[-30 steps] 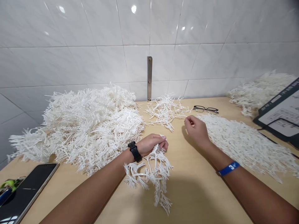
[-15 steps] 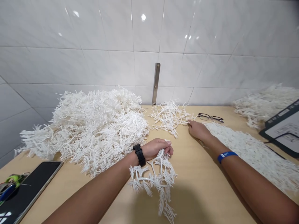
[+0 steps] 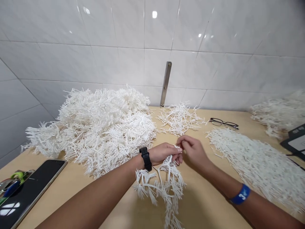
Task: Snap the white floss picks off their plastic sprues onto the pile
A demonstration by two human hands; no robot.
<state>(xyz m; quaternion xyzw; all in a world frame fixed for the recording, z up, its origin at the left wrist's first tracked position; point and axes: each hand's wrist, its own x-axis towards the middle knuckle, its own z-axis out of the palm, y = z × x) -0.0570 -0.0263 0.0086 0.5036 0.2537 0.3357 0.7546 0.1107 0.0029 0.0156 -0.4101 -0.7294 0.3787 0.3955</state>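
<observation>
My left hand (image 3: 164, 152), with a black watch on its wrist, is closed round the top of a bunch of white plastic branch sprigs (image 3: 164, 186) that hangs down onto the wooden table (image 3: 209, 203). Right beside it, my right hand (image 3: 193, 150), a blue band on its wrist, pinches the top of the same bunch, fingertips touching the left hand's. A big heap of white sprigs (image 3: 100, 124) lies to the left. A small loose pile of sprigs (image 3: 179, 118) sits just behind the hands. A flat spread of straight sprigs (image 3: 257, 162) lies to the right.
A black phone (image 3: 28, 190) and a green-and-blue key fob (image 3: 10, 184) lie at the near left edge. Spectacles (image 3: 224, 123) rest near the tiled wall. Another sprig pile (image 3: 278, 113) and a dark board (image 3: 295, 141) are at the far right. A metal strip (image 3: 166, 83) stands on the wall.
My right hand came back from the small pile behind and now pinches the top of the bunch in my left hand. The view shifted slightly left.
</observation>
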